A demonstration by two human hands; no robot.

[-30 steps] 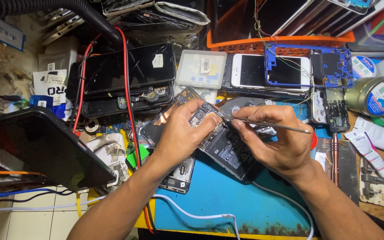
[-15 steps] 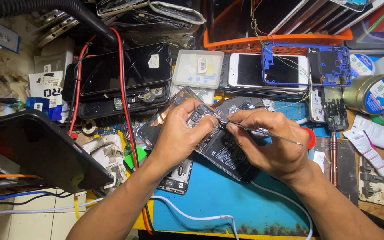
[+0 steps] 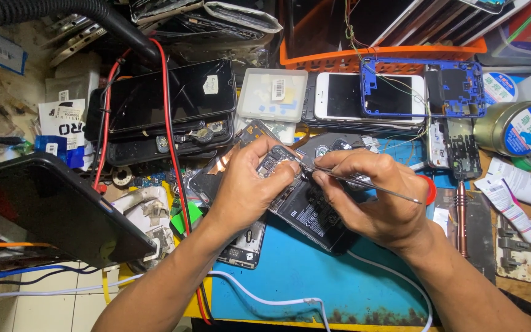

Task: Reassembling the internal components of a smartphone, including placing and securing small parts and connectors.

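An opened black phone (image 3: pixel 305 212) with its battery and circuit board exposed lies tilted on a blue work mat (image 3: pixel 314 276). My left hand (image 3: pixel 250 184) grips the phone's upper end, thumb and fingers around the board area. My right hand (image 3: pixel 376 200) pinches a thin metal tweezer-like tool (image 3: pixel 364 184), its tip touching the board near my left thumb, its tail pointing right.
Black phones and screens (image 3: pixel 170 101) are stacked at the back left, with red wires (image 3: pixel 170 141) across them. A white phone (image 3: pixel 351 95), a blue phone frame (image 3: pixel 422 86), an orange basket (image 3: pixel 382 52), a tape tin (image 3: pixel 514 129), a glue tube (image 3: pixel 514 206) and a black tablet (image 3: pixel 50 206) surround the mat.
The view has shifted slightly. My right hand has drawn the tool tip a little closer to my left thumb on the board; my left hand keeps its grip.
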